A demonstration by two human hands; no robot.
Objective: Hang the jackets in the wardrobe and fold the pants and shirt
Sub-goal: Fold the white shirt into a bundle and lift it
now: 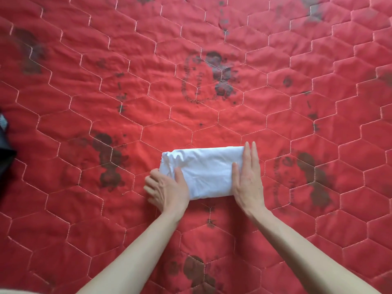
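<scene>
Head view: we see a white cotton shirt (201,171) folded into a compact rectangle, lying on the red hexagon-quilted bedspread (106,81) just in front of us. Our left hand (167,190) grips its left end, fingers curled under the edge, thumb on top. Our right hand (247,177) lies flat on the right end, fingers straight and together, pressing. We judge the shirt fold nearly done. A dark garment (5,155) shows at the left edge, kind unclear. No wardrobe or pants in view, so those parts we cannot judge.

Bare forearms, no sleeves, unadorned hands.
</scene>
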